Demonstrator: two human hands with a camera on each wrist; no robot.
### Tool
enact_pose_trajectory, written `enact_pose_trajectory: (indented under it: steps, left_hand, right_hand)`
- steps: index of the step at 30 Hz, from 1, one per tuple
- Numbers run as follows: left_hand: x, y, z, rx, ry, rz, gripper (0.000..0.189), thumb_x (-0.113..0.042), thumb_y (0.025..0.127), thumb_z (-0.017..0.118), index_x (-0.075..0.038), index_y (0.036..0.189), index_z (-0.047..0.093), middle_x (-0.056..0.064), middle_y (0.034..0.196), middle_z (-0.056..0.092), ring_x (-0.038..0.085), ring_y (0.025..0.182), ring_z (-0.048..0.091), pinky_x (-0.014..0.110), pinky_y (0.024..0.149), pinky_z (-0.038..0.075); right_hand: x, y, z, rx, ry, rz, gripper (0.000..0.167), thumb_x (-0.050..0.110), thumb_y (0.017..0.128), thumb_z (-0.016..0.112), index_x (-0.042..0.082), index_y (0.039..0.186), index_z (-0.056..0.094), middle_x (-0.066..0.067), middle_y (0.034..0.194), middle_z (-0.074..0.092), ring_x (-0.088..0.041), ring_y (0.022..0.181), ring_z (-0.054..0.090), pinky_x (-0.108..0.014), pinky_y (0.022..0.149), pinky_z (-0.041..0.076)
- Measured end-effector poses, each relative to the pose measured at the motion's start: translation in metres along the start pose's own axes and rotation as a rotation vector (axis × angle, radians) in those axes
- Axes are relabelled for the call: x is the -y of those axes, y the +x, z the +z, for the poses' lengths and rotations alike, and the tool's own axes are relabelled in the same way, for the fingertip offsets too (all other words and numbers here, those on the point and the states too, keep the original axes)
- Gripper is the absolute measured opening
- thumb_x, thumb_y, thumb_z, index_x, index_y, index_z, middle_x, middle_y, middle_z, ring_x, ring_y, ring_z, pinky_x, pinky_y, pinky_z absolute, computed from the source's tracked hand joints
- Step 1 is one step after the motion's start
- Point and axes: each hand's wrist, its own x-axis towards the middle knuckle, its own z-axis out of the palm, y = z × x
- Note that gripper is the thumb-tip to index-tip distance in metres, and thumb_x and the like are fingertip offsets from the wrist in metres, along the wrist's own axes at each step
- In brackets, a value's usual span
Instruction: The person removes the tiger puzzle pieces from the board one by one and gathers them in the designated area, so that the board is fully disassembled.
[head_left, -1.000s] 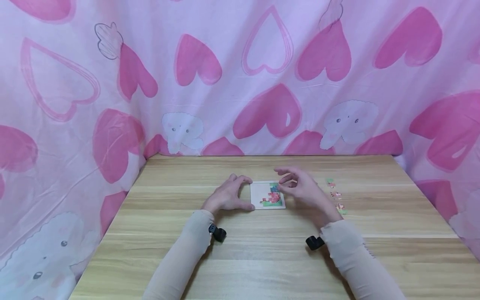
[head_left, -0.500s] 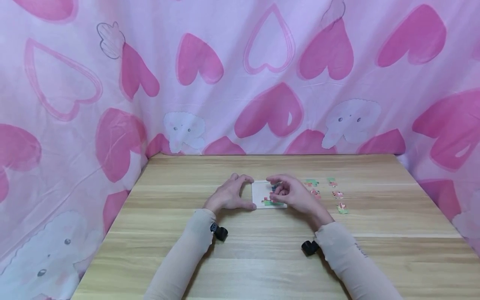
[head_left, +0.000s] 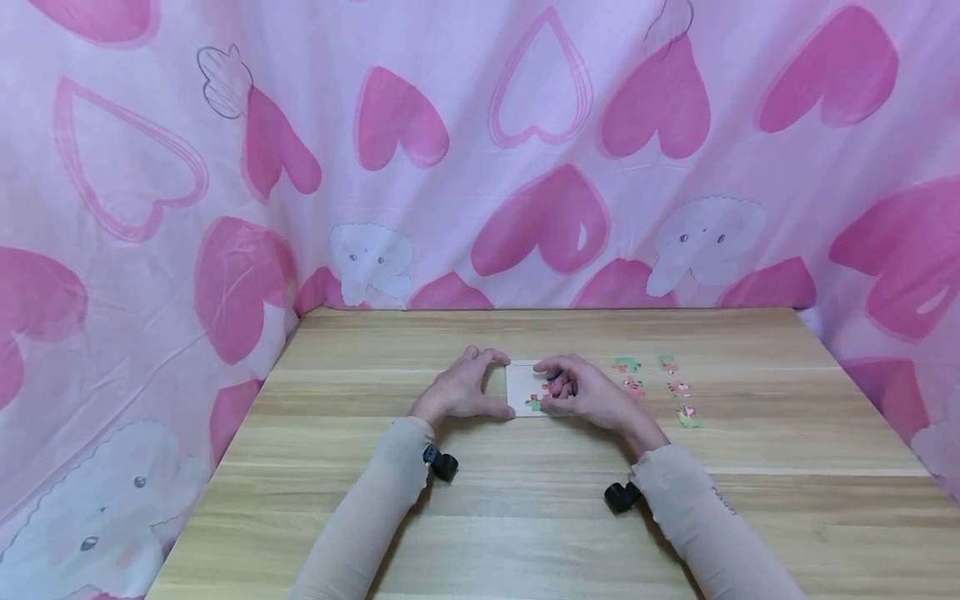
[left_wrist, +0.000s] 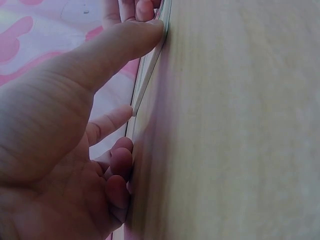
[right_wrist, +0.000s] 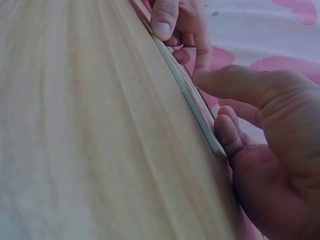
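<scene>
A small white puzzle tray [head_left: 521,382] lies flat mid-table, with joined jigsaw pieces [head_left: 534,402] along its right side, mostly covered. My left hand [head_left: 459,392] holds the tray's left side, thumb at the near corner and index finger at the far one. In the left wrist view the thumb [left_wrist: 135,42] sits against the tray edge. Over the tray's right part is my right hand [head_left: 588,393], its thumb and index finger spread across the pieces and the other fingers bent. The right wrist view has its thumb [right_wrist: 220,82] touching the tray's top; no lifted piece shows.
Several loose jigsaw pieces [head_left: 678,389] lie in two columns right of the tray, beyond the right hand. The wooden table [head_left: 525,517] meets a pink heart-patterned curtain [head_left: 540,225] at its back and sides. Dark wrist cameras [head_left: 442,465] hang below the wrists.
My right hand has moved left and down from the tray's upper right corner, now covering more of the joined pieces and uncovering loose ones. The left hand keeps its hold on the tray.
</scene>
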Motion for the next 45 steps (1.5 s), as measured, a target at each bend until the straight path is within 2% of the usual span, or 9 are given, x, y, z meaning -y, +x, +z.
enact_pose_trajectory:
  steps: [4,8,18,24,30,37,45]
  left_hand:
    - [-0.0001,-0.0008,0.0006,-0.001,-0.006,0.010,0.093,-0.052,0.080,0.099,-0.029,0.159,0.055,0.004,0.130,0.051,0.023,0.109,0.056,0.041,0.090,0.054]
    - [0.0003,-0.0008,0.0010,-0.001,-0.007,0.018,0.094,-0.052,0.080,0.099,-0.028,0.159,0.055,0.004,0.129,0.051,0.022,0.108,0.056,0.040,0.089,0.054]
    - [0.0015,-0.0017,0.0008,-0.019,0.011,0.045,0.092,-0.051,0.079,0.099,-0.027,0.156,0.056,0.006,0.130,0.053,0.023,0.111,0.057,0.046,0.098,0.055]
    - [0.0015,-0.0021,0.0007,-0.019,0.005,0.046,0.092,-0.051,0.079,0.099,-0.026,0.156,0.056,0.006,0.132,0.053,0.024,0.112,0.057,0.048,0.100,0.055]
    - [0.0013,-0.0018,0.0005,-0.023,0.004,0.046,0.092,-0.050,0.079,0.100,-0.026,0.156,0.057,0.006,0.131,0.053,0.023,0.110,0.057,0.046,0.098,0.054]
    - [0.0003,-0.0024,0.0006,-0.025,0.006,0.050,0.091,-0.050,0.079,0.099,-0.026,0.156,0.057,0.006,0.132,0.054,0.023,0.111,0.057,0.046,0.098,0.054]
    - [-0.0003,-0.0023,0.0005,-0.023,0.000,0.047,0.092,-0.049,0.079,0.100,-0.026,0.156,0.057,0.006,0.131,0.054,0.023,0.110,0.058,0.046,0.098,0.054]
  right_hand:
    - [-0.0004,-0.0015,0.0021,-0.003,-0.049,0.014,0.048,0.018,0.092,0.094,0.015,0.136,0.075,-0.011,0.123,0.060,-0.024,0.102,0.060,-0.027,0.085,0.052]
    - [-0.0014,-0.0024,0.0033,-0.010,-0.127,-0.011,0.042,0.021,0.091,0.095,0.021,0.130,0.078,-0.009,0.123,0.056,-0.022,0.102,0.054,-0.029,0.087,0.048]
    - [0.0024,-0.0045,0.0049,0.033,-0.141,-0.058,0.029,0.017,0.093,0.092,0.020,0.121,0.084,-0.006,0.131,0.054,-0.021,0.098,0.054,-0.027,0.083,0.047]
    - [0.0037,-0.0040,0.0052,0.037,-0.161,-0.079,0.030,0.016,0.093,0.092,0.023,0.120,0.082,-0.005,0.128,0.054,-0.021,0.101,0.052,-0.030,0.086,0.047]
    - [0.0037,-0.0033,0.0037,0.054,-0.153,-0.129,0.030,0.016,0.095,0.091,0.022,0.123,0.080,-0.004,0.117,0.062,-0.021,0.102,0.057,-0.030,0.087,0.050]
    - [0.0026,-0.0038,0.0025,0.076,-0.129,-0.122,0.031,0.016,0.096,0.090,0.020,0.125,0.080,-0.001,0.116,0.066,-0.020,0.101,0.060,-0.028,0.088,0.051]
    - [0.0041,-0.0037,0.0012,0.082,-0.140,-0.111,0.032,0.015,0.096,0.090,0.020,0.127,0.080,-0.001,0.115,0.066,-0.021,0.096,0.056,-0.028,0.084,0.048]
